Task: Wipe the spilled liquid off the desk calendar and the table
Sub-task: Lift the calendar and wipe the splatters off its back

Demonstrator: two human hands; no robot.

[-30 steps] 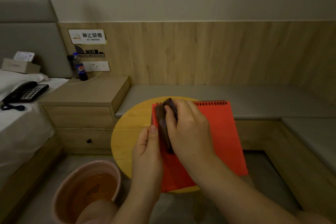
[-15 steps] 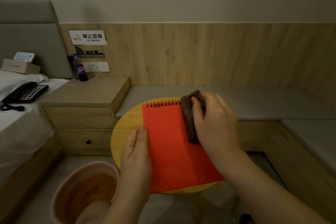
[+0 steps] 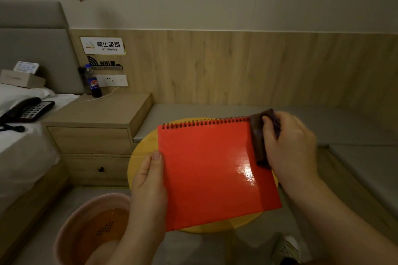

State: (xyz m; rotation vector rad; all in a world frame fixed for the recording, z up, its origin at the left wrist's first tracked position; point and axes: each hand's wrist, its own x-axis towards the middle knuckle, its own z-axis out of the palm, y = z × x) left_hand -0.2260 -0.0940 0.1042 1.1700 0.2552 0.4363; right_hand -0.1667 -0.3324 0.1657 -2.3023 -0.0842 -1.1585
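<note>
Calendar-wipe step in hand: right hand [image 3: 290, 148] grips dark cloth [image 3: 259, 137] at 2 o'clock corner of red desk calendar [image 3: 206, 170], left hand [image 3: 148, 187] pinches its 9 o'clock edge above yellow worktop [image 3: 137, 157]; glossy patch, probably wet, needs 1 pass next.

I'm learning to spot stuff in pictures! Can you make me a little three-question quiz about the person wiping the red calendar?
1. True or false: the right hand holds a dark cloth.
2. Which edge of the red calendar does the left hand hold? A) left B) spiral top
3. Fill in: the calendar lies on a round ___ table.

Key: 1 true; 2 A; 3 yellow.
</note>
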